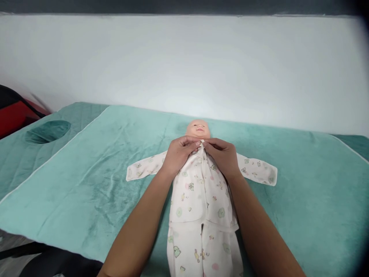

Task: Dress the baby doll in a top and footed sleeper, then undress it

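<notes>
A baby doll (198, 129) lies on its back, dressed in a white printed baby shirt (190, 192) with long sleeves spread out to both sides. Matching printed trousers (187, 250) cover its legs at the bottom of the view. At the doll's neck, my left hand (183, 152) pinches the shirt's collar with thumb and fingers. Close against it, my right hand (223, 152) pinches the other side of the collar. Between the fingertips a small bit of white collar edge shows. The doll's own hands are not visible at the sleeve ends.
Under the doll spreads a teal plush cover (100, 184) over a padded bed. A round hole (49, 131) opens in the bed at the left. A white wall (184, 65) stands behind. A red and black object (14, 113) is at the left edge, and a black seat (54, 263) at lower left.
</notes>
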The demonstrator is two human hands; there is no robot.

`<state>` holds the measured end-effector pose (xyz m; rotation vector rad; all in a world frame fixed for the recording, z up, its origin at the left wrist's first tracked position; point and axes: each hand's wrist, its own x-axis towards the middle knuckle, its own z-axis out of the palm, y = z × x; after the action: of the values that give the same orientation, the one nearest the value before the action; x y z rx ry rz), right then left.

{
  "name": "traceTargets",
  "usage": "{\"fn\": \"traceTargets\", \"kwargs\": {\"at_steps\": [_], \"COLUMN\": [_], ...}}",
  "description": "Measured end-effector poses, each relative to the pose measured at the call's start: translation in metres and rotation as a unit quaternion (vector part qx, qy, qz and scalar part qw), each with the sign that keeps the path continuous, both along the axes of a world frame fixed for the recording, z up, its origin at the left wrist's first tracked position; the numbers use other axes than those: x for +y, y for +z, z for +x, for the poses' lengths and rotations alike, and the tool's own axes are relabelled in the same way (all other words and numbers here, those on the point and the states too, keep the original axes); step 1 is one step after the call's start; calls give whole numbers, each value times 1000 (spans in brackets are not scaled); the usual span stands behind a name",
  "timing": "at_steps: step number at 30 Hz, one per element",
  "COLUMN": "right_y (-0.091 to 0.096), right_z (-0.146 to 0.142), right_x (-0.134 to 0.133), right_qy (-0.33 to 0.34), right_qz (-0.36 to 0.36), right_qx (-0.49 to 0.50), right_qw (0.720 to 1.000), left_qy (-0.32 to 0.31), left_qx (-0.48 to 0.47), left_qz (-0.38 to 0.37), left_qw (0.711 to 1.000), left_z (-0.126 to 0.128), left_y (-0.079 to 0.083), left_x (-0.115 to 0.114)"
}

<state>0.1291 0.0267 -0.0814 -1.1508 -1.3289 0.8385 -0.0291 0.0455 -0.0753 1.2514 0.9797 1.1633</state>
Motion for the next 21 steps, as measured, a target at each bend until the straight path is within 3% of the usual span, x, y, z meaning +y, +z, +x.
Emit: {"fn": "traceTargets", "kwargs": {"at_steps": [6, 10, 21], "right_y": [-1, 0, 6], "right_z": [6, 5, 9], "right_x": [1, 1, -2], "right_qy": [60, 50, 77], "right_qz": [54, 97, 175], "right_qx": [-46, -109, -291], "right_qw": [996, 988, 938], "left_qy": [-9, -42, -15], "left_qx": [-17, -40, -13], "left_qz": [-3, -17, -18], "left_qw": [1000, 998, 1000], "left_z": [-1, -5, -2], "left_y": [0, 1, 7], "left_x": [1, 2, -3]}}
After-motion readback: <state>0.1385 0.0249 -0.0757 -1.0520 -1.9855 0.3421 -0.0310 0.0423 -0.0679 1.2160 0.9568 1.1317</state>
